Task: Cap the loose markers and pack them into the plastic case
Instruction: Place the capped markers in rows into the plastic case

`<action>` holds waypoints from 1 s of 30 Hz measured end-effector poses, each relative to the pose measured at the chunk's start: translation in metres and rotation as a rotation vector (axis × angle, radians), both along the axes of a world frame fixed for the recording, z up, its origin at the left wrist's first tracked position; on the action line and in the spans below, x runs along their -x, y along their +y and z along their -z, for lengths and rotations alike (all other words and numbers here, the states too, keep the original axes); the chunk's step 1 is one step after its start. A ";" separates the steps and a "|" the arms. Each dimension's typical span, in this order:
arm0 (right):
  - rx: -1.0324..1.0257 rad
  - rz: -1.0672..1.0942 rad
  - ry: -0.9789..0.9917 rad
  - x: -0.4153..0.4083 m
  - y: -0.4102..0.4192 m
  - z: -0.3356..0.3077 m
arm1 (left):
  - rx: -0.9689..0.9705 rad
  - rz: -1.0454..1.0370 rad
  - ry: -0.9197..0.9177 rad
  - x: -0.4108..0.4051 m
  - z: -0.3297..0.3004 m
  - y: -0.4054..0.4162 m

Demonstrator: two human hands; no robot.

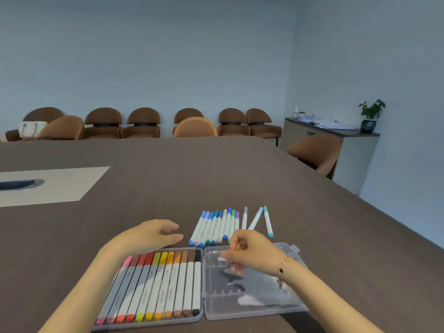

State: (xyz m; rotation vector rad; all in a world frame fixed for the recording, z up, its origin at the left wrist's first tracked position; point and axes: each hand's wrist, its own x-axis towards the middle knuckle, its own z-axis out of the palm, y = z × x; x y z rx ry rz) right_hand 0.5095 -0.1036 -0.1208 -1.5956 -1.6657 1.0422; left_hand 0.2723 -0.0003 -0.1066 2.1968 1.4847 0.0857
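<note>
The clear plastic case (254, 313) lies open at the table's near edge. Its left half holds a row of capped warm-coloured markers (168, 284), pink through brown to black. The right half holds no markers. Just beyond the case lies a tight row of loose blue, green and purple markers (213, 227), with three more markers (268, 221) spread to its right. My left hand (153, 234) hovers over the far edge of the filled half, fingers relaxed and holding nothing. My right hand (252, 253) is over the empty half with curled fingers, blurred; whether it holds anything is unclear.
The brown table (240, 174) stretches far ahead, with a pale inset panel and cable slot (48, 186) at the left. Brown chairs (144, 123) line the far side. A chair and a cabinet with a plant (371, 114) stand at the right.
</note>
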 end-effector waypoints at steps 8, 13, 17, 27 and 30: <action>0.059 0.198 -0.159 -0.099 0.011 -0.024 | -0.022 -0.251 -0.212 -0.072 0.012 0.027; 0.076 0.266 -0.165 -0.123 0.031 -0.018 | -0.022 -0.258 -0.123 -0.081 0.027 0.040; 0.126 0.294 -0.205 -0.129 0.057 -0.011 | 0.067 -0.300 -0.092 -0.081 0.028 0.050; 0.150 0.383 -0.370 -0.118 0.103 0.009 | 0.097 -0.418 -0.078 -0.089 0.042 0.060; 0.187 0.372 -0.422 -0.117 0.109 0.014 | 0.104 -0.427 -0.092 -0.088 0.045 0.062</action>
